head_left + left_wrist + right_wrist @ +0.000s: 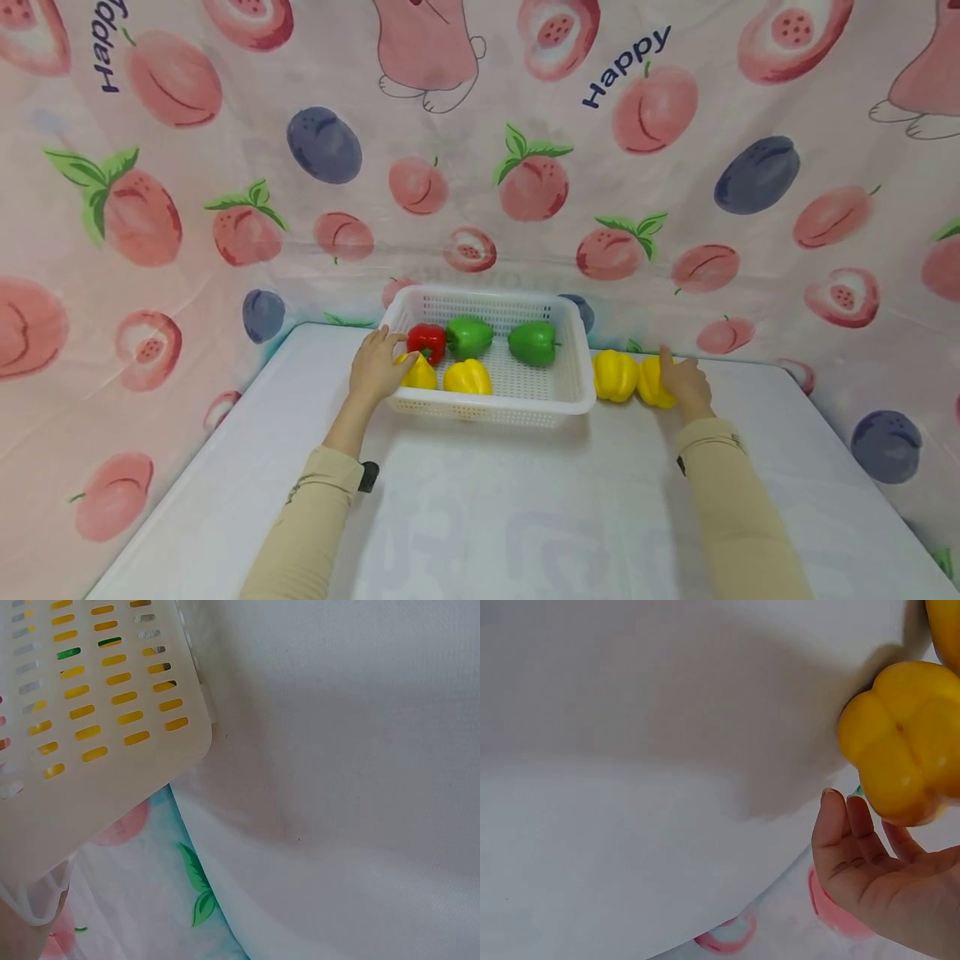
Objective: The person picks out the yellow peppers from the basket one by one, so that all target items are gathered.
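Note:
A white perforated plastic basket [480, 402] holds a red bell pepper [427, 342], two green bell peppers [470, 337] and two yellow ones [468, 377]. My left hand [377, 364] lies over the basket's left rim, thumb and fingers apart beside the left yellow pepper [420, 375]. Only a bit of that hand shows in the left wrist view, so its contact is unclear. Right of the basket, two yellow bell peppers lie on the table. My right hand [686, 386] is at the outer pepper [900, 739], its fingers [832, 825] loosely extended beside it; the thumb is hidden in the right wrist view.
A white cloth covers the table [510, 500]. Behind it hangs a pink fruit-print cloth [465, 200]. The other yellow pepper [615, 375] sits close against the basket's right side.

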`<action>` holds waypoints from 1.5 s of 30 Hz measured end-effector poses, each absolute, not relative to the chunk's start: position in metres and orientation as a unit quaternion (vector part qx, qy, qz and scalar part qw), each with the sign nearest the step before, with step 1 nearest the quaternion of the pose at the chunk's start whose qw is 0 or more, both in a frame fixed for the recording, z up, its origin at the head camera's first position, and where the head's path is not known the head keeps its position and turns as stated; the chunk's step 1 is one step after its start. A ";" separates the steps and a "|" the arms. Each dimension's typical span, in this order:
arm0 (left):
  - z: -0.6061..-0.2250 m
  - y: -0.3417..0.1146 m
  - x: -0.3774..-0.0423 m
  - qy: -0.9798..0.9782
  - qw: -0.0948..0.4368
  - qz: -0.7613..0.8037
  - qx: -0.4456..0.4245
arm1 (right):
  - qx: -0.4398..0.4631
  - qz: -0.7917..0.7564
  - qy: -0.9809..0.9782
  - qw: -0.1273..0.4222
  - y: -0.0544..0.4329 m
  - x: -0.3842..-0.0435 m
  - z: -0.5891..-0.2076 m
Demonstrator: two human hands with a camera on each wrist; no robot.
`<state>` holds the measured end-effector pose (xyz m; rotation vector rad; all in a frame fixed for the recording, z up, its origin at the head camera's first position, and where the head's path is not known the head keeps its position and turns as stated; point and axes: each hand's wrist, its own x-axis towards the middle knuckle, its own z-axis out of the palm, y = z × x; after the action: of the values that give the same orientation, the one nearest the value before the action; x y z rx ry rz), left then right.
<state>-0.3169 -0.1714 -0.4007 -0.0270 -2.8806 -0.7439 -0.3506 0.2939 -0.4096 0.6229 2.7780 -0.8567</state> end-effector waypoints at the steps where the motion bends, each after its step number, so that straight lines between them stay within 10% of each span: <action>1: -0.400 -0.172 -0.317 -0.965 0.084 -0.249 -0.010 | 0.205 -0.288 0.932 0.084 0.295 -0.350 -0.409; 45: -0.400 -0.171 -0.316 -0.964 0.080 -0.252 -0.017 | 0.167 -0.289 0.941 0.052 0.306 -0.335 -0.414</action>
<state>-0.3162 -0.1713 -0.3998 -0.0502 -2.8848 -0.7548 -0.3347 0.3055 -0.4140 0.5089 2.8628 -0.8802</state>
